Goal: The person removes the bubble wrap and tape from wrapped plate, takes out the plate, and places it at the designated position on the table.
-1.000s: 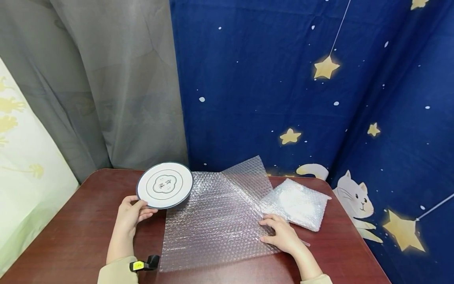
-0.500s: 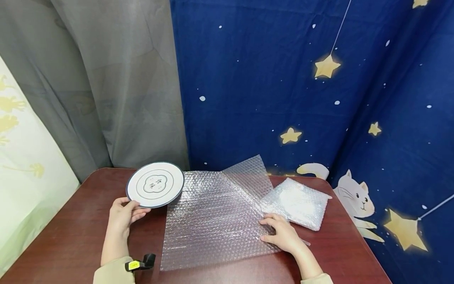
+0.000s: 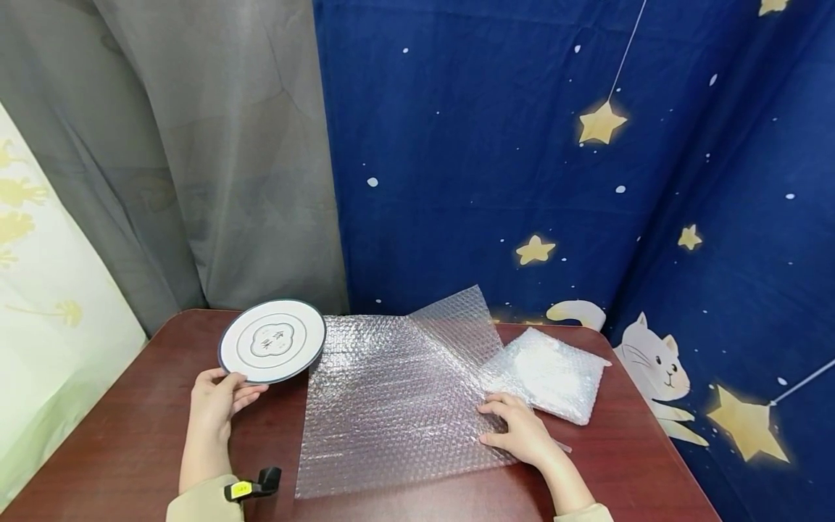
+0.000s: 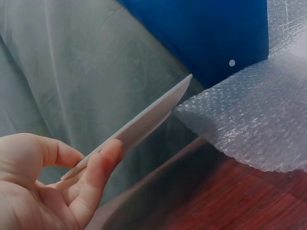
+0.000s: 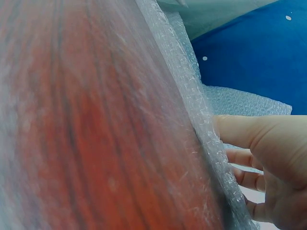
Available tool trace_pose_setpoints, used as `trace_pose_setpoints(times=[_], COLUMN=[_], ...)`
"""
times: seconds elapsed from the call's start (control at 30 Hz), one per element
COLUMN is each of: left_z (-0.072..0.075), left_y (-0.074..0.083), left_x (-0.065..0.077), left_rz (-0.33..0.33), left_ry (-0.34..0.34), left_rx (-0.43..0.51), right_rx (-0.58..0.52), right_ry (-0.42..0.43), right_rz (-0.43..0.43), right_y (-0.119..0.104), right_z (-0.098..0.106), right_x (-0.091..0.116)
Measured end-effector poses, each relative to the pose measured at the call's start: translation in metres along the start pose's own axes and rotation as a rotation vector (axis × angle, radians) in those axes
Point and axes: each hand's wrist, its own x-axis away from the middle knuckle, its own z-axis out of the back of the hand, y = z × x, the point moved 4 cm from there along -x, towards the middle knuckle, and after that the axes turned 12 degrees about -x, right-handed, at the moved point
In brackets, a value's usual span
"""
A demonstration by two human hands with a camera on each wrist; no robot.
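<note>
A round white plate with a dark blue rim and a printed centre is tilted up above the table's left part. My left hand pinches its near edge, thumb on one face and fingers on the other; the left wrist view shows the plate edge-on in that hand. A clear bubble wrap sheet lies spread on the table. On its right side rests my right hand, fingers slightly bent. In the right wrist view, thumb and fingers of this hand touch the wrap.
A flat packet in bubble wrap lies at the right, against the sheet's side. One far corner of the sheet is folded over. Behind the dark red table hang a grey curtain and a blue starry one.
My left hand has carried the plate to the left, off the sheet's far left corner. The right hand and the bubble wrap have stayed where they were.
</note>
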Motion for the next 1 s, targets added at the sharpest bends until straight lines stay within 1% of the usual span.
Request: trace_pose_setpoints(times=[0.2, 0.43, 0.53, 0.7, 1.0], left_z=[0.004, 0.011, 0.013, 0.015, 0.018], left_y=[-0.002, -0.007, -0.008, -0.010, -0.014], left_x=[-0.001, -0.002, -0.003, -0.003, -0.004], left_rz=[0.004, 0.025, 0.038, 0.057, 0.071], left_ry=[0.017, 0.080, 0.094, 0.107, 0.106], left_rx=[0.031, 0.034, 0.038, 0.056, 0.070], right_rx=[-0.006, -0.007, -0.011, -0.018, -0.016], right_ry=[0.001, 0.011, 0.012, 0.005, -0.004], right_rz=[0.005, 0.005, -0.003, -0.014, -0.014], right_y=[0.000, 0.000, 0.000, 0.000, 0.000], right_z=[0.000, 0.000, 0.000, 0.001, 0.001], right_x=[0.000, 0.000, 0.000, 0.000, 0.000])
